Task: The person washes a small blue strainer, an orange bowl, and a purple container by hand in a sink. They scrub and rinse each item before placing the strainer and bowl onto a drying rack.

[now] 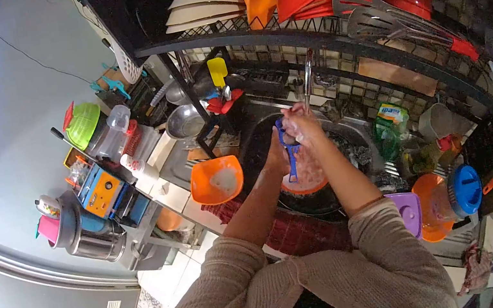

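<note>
Over the sink [258, 145], my left hand [276, 153] is closed around a blue plastic utensil [292, 163] with a slim straight part pointing down; its exact kind is unclear. My right hand [301, 124], with white suds on it, presses against the utensil's upper end, fingers curled. Both hands are just below the metal faucet [309, 75]. Beneath them in the sink sits an orange-rimmed bowl [306, 191] of cloudy, soapy water, partly hidden by my forearms.
An orange square bowl [217, 182] with suds stands left of the sink. To the right are a green detergent bottle [390, 123], a purple container [408, 213] and a blue-lidded jar [465, 190]. A black dish rack [304, 33] with bowls and spatulas spans above.
</note>
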A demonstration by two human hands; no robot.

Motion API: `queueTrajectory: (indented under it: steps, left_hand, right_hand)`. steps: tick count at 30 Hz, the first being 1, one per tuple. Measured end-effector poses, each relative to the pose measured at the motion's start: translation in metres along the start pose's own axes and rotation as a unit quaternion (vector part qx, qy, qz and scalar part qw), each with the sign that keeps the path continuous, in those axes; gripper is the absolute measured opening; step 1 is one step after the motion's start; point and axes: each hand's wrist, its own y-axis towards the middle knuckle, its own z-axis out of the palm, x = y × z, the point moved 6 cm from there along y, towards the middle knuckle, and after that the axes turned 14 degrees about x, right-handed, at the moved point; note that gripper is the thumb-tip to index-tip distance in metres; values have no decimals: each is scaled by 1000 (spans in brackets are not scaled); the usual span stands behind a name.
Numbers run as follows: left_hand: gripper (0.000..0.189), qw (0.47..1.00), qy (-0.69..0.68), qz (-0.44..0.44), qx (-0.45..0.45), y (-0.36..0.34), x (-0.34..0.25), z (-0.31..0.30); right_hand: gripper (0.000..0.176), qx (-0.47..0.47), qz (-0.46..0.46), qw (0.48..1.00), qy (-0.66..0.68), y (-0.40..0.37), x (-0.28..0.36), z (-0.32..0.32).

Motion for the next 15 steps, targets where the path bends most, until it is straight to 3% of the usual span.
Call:
queueTrajectory:
  steps: [1, 2, 4, 8, 10, 12, 14, 15]
  left_hand:
    - [58, 1000, -22, -19, 11, 0, 4, 2]
    - [57, 998, -45, -38, 22, -1, 7, 4]
    - [55, 999, -39, -32, -17, -2, 9, 17]
    - [55, 996, -37, -40, -72, 4, 19, 15]
    - [56, 996, -38, -48, -67, 6, 22, 18]
    - [58, 996, -37, -54, -56, 10, 25, 17]
    - [60, 990, -24, -122, -63, 16, 31, 10]
    - [60, 990, -22, -123, -62, 20, 31, 5]
  right_hand:
    - [19, -59, -4, 994, -96, 2, 5, -3]
    - [19, -59, -4, 994, -96, 5, 8, -1]
    - [21, -28, -64, 964, -255, 11, 21, 8]
    - [32, -23, 2, 980, -199, 12, 27, 22]
    - [39, -101, 9, 949, -299, 9, 34, 17]
    - [42, -101, 9, 934, -342, 0, 43, 18]
    - [45, -99, 8, 918, -385, -7, 50, 5]
    - [45, -44, -28, 881, -471, -6, 51, -12]
